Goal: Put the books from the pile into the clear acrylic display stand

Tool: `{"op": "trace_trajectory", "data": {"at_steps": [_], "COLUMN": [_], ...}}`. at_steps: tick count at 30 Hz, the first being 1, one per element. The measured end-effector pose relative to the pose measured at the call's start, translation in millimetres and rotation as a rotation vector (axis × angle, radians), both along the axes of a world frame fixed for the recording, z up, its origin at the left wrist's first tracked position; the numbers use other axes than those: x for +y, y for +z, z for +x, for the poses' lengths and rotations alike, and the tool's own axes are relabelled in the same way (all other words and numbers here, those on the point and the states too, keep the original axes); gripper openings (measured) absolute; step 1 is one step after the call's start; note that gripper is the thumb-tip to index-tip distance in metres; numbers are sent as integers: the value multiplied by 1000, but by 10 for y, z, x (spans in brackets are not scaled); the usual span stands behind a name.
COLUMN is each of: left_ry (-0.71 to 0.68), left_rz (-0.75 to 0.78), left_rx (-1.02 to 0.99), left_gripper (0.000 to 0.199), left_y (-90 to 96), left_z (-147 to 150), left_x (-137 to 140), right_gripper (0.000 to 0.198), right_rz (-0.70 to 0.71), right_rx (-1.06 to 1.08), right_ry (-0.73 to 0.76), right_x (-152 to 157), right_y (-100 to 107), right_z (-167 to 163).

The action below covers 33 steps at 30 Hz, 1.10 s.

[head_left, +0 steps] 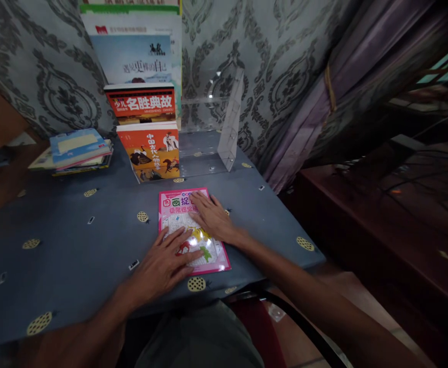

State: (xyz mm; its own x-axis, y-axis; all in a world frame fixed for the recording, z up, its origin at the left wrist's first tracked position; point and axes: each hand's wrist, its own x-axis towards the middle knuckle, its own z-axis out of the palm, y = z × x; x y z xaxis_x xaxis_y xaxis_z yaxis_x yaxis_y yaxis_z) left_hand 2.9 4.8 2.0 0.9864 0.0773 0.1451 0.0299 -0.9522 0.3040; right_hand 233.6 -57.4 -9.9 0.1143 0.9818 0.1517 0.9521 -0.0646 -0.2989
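A pink children's book point(224, 263) with Chinese lettering and a coloured picture on its cover lies flat near the table's front edge. Across its lower left part rests my left hand point(166, 258), fingers spread and the palm partly off the book. My right hand point(213, 219) lies on the upper right of the cover, fingers stretched out and hiding part of the title. Behind the book stands a clear acrylic display rack point(229, 128), with an orange book point(155, 151), a red book point(143, 105) and a blue-covered book point(135, 53) in tiers on its left side.
A small pile of books point(78, 148) lies at the back left of the blue-grey tablecloth point(104, 204). Patterned curtain hangs behind the table, and a purple curtain point(304, 117) falls at its right. A dark red cabinet point(361, 230) stands on the right.
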Motion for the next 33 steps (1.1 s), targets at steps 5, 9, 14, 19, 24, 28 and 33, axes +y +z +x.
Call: {"op": "trace_trajectory", "data": {"at_steps": [5, 9, 14, 19, 24, 28, 33], "left_ry": [12, 82, 415, 565, 669, 896, 979], "left_rz": [36, 75, 82, -101, -773, -1418, -1764], "left_rx": [20, 9, -57, -115, -375, -471, -461], "left_gripper": [46, 58, 60, 61, 56, 58, 39], "left_y": [16, -47, -198, -128, 55, 104, 112], "left_z": [0, 2, 68, 222, 370, 496, 673], "left_x": [-13, 48, 289, 467, 498, 525, 541], "right_gripper": [61, 64, 62, 62, 61, 59, 64], "right_rz": [25, 58, 73, 74, 76, 89, 86], "right_rx": [-11, -16, -23, -2, 26, 58, 191], "right_ry": [-151, -182, -183, -186, -202, -189, -222], "right_x": [36, 33, 35, 31, 21, 21, 11], "right_y": [-45, -101, -138, -99, -73, -83, -64], "right_z": [78, 71, 74, 56, 44, 50, 67]}}
